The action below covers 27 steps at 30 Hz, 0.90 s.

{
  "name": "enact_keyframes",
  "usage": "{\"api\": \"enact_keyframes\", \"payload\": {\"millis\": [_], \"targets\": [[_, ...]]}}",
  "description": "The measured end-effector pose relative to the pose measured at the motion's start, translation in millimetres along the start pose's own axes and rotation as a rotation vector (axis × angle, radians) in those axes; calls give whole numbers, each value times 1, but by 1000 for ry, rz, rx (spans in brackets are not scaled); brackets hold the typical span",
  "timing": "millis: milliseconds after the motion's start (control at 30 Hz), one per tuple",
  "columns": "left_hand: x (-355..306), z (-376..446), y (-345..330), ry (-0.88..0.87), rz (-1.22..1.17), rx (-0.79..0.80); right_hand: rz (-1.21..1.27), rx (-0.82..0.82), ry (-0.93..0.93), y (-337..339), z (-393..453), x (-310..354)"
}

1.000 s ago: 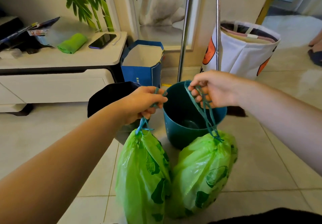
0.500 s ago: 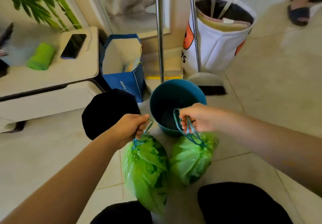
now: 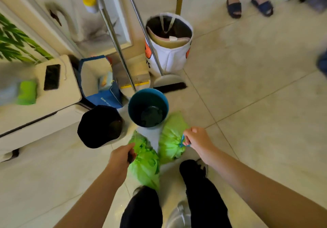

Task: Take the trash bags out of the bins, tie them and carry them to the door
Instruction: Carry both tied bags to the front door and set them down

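**Trash bags: two, green, lifted and ready to carry**

Floor (image 3: 256, 103). Pale tile, bare to the right; the likely way out, though no door can be made out from here.

Cabinet (image 3: 58, 100). Low, white, at the left. It carries a phone (image 3: 51, 76) and a green cloth (image 3: 27, 92), both well clear of the work.

Laundry bag (image 3: 169, 50). White, open-topped, against the wall. A broom (image 3: 169, 83) and a second long handle lean beside it, parked out of the walking line.

Black bin (image 3: 100, 126). Its inside is dark; I cannot tell whether a liner remains.

Teal bin (image 3: 148, 107). Upright, bare bottom showing, so its bag is out.

Blue paper bag (image 3: 99, 82). Stands open between the cabinet and the teal bin.

Left bag (image 3: 144, 164). Hangs in front of the person's legs, just before the bins.

Right bag (image 3: 170, 139). Hangs beside the first, touching or nearly so, its mouth drawn shut by a blue drawstring (image 3: 182, 141), which serves as the handle.

Left hand (image 3: 121, 157). Clenched at the neck of the left bag; the string there is hidden by the fist.

Right hand (image 3: 198, 139). Fingers hooked through the drawstring of the right bag.

Bystander's feet (image 3: 249, 6). In dark slippers, at the far edge.

Judgement: emptying looks done, tying seems done, and carrying remains.
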<state>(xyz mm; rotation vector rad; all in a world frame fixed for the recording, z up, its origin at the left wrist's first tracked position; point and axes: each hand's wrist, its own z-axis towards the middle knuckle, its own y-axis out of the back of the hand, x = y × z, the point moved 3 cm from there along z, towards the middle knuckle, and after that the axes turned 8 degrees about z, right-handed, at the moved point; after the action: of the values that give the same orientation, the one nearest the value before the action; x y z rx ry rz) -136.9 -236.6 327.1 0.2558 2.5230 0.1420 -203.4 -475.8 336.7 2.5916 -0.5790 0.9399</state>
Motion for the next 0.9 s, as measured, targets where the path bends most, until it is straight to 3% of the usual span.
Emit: {"api": "enact_keyframes", "payload": {"millis": [200, 333, 533, 733, 900], "targets": [[-62, -95, -26, -31, 34, 147, -78, -44, 118, 53, -90, 63], [-99, -147, -49, -82, 85, 275, -173, -166, 225, 91, -142, 93], [-127, -208, -120, -115, 168, 425, -76, -375, 319, 174, -187, 120], [-140, -268, -202, -223, 324, 475, 50, -457, 355, 272, -213, 137], [-153, -301, -278, -360, 466, 497, 4, -546, 389, 346, -228, 128]]}}
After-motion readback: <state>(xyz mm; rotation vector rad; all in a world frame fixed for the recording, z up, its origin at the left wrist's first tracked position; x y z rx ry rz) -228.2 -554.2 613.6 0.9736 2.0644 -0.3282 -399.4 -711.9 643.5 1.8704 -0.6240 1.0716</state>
